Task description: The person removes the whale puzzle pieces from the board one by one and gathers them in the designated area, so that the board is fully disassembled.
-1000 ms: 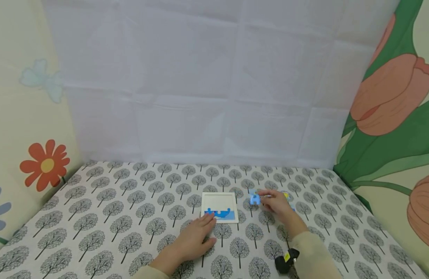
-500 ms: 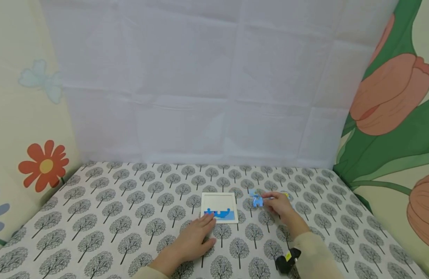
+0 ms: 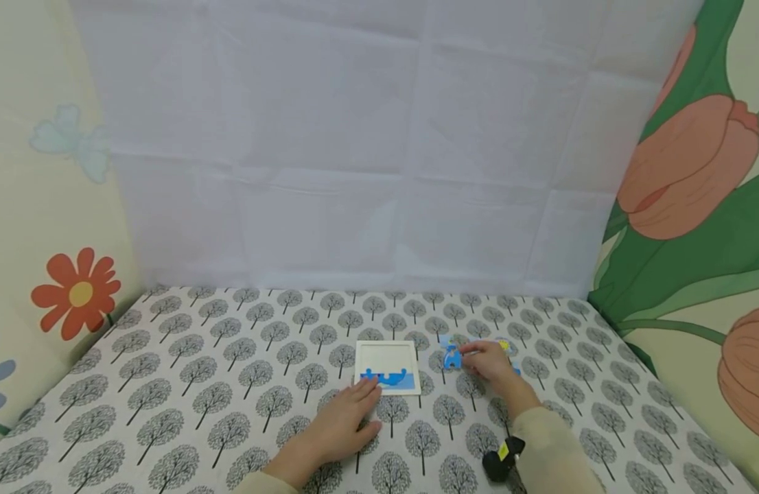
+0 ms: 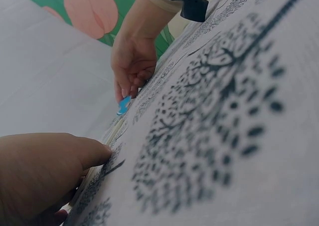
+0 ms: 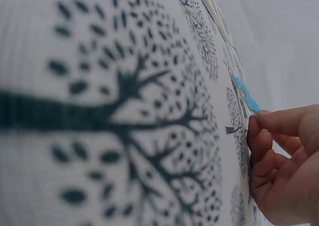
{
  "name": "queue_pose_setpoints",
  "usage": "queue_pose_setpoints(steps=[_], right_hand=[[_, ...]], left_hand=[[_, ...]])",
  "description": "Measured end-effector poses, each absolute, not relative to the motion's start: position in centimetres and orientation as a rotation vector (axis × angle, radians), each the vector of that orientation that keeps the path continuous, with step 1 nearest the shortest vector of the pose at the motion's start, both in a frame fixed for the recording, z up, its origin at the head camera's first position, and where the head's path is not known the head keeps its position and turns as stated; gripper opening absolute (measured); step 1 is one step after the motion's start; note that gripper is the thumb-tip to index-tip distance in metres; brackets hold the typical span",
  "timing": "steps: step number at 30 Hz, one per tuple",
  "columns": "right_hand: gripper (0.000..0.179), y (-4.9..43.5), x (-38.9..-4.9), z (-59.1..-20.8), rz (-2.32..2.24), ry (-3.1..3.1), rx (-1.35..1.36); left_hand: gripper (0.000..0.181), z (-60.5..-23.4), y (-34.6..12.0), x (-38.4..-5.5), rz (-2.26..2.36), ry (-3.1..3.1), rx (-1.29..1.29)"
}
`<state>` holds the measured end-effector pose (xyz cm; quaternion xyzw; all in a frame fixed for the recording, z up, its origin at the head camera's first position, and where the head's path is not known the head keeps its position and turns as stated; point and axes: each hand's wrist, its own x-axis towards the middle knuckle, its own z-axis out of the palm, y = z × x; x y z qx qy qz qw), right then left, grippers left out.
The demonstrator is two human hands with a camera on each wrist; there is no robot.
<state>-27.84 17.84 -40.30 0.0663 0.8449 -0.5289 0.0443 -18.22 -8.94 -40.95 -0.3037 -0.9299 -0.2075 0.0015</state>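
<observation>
So the right hand [image 3: 491, 360] is hovering off to the right of the white puzzle tray [image 3: 387, 355], and its thumb and fingertips are pinching one blue puzzle piece [image 3: 452, 358] by the edge. The left hand [image 3: 344, 424] is lying at the tray's near-left side, fingers fairly straight and side by side, thumb sticking out, fingertips covering a bit of the blue filled strip [image 3: 401, 378] along the tray's near end.

Tips, if I'm judging the step right: I'd be holding that piece flat and only by its rim, so the picture and knobs are showing, and lining its notch up with the knobs on the strip's far edge. Left fingertips should be pressing lightly on the frame so nothing's sliding.

Headcount: two hands, one tray, one pinched piece. Right of the tray I'm seeing at least two more loose bits, a pale blue one [image 3: 445, 339] behind the pinched piece and a yellow-marked one [image 3: 504, 345] past the right hand, but fingers are blocking that spot so there may be more. Can't make out how many pieces are forming the strip.
</observation>
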Motion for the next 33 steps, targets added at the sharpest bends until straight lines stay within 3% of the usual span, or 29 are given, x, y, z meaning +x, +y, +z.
queue_pose_setpoints(steps=[33], right_hand=[[0.013,17.4,-28.2,-41.2,-1.54,2.683,0.193]], left_hand=[[0.054,-41.5,-8.9,-18.5,-0.629,-2.92,-0.94]])
